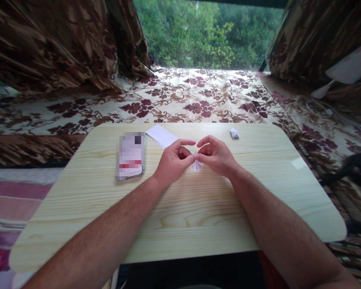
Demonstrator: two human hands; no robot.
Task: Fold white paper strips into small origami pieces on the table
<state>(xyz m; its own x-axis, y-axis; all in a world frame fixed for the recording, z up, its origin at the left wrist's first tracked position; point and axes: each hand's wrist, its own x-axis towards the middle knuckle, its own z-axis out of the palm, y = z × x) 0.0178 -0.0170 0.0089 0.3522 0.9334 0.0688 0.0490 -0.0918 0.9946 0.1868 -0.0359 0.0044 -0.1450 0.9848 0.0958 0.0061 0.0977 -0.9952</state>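
Observation:
Both hands meet over the middle of a pale wooden table (180,216). My left hand (172,160) and my right hand (215,154) pinch a small folded piece of white paper (196,165) between thumbs and fingers, just above the tabletop. The fingers hide most of the paper. A white paper strip (161,135) lies flat just behind my left hand. A small finished folded paper shape (234,133) rests on the table beyond my right hand.
A flat rectangular item with a blurred face (130,155) lies left of my left hand. Floral brown-and-cream fabric (180,98) covers the surface behind the table. Patterned curtains frame a window onto green trees. A white fan-like object (347,68) sits at the right.

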